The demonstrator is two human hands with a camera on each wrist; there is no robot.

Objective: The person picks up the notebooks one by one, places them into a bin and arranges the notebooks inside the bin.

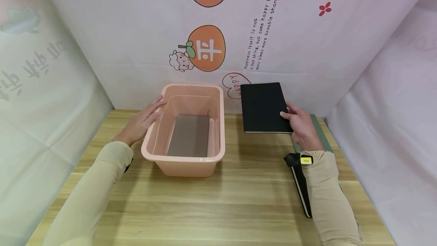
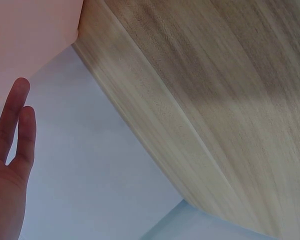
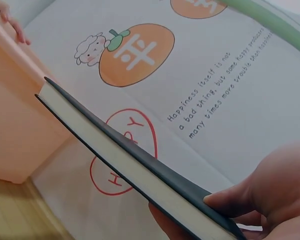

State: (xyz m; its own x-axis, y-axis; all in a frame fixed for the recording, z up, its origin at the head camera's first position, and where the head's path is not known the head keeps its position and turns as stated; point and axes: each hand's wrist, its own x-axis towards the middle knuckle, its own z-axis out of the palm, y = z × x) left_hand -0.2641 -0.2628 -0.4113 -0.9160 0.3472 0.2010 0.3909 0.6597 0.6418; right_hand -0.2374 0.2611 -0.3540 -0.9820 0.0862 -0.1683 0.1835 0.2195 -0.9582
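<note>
A black hardcover notebook (image 1: 264,107) is held up right of the bin, pinched at its right edge by my right hand (image 1: 302,126). In the right wrist view the thumb lies on the cover of the notebook (image 3: 140,155), fingers beneath, and its cream page edge shows. My left hand (image 1: 140,122) rests with extended fingers on the left rim of the pink plastic bin (image 1: 186,168). A flat grey-brown item (image 1: 189,136) lies on the bin's floor; its kind is unclear. In the left wrist view, two straight fingers of the left hand (image 2: 12,145) show beside the bin.
A green flat book or folder (image 1: 321,134) lies partly under the right forearm. Nearer, a black notebook-like item (image 1: 300,189) with a pale edge is partly hidden by the sleeve. The wooden table (image 1: 205,208) meets printed white cloth walls (image 1: 290,48) behind and at the sides.
</note>
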